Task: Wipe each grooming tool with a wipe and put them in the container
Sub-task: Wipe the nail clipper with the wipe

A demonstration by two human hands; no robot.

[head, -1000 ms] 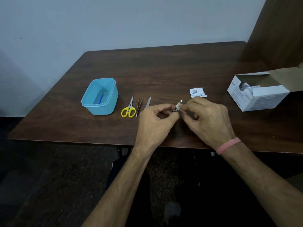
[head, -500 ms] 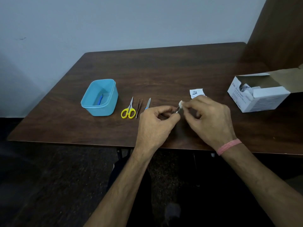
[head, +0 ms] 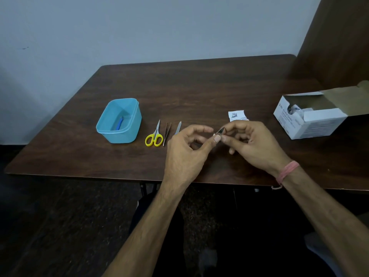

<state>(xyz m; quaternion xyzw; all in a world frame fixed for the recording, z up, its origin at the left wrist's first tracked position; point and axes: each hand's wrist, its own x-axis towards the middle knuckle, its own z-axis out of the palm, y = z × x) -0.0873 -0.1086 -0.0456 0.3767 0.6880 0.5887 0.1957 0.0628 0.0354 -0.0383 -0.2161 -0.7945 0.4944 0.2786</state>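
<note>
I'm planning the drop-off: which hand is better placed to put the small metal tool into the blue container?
Left hand: it pinches the tool too and is nearer the container.

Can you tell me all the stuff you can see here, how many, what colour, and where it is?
table: one, dark brown wood, under everything
container: one, light blue, open, on the left side of the table
tool in the container: one, blue, lying at the bottom
scissors: one pair, yellow handles, just right of the container
tweezers: one, dark metal, right of the scissors
nail file: one, silver, right of the tweezers, partly behind the left hand
wipe packet: one, white, printed, behind the right hand
box: one, white cardboard, open, far right
small metal tool: one, silver, pinched between both hands
wristband: one, pink, right wrist
left hand: pinches the tool
right hand: pinches the tool
</note>
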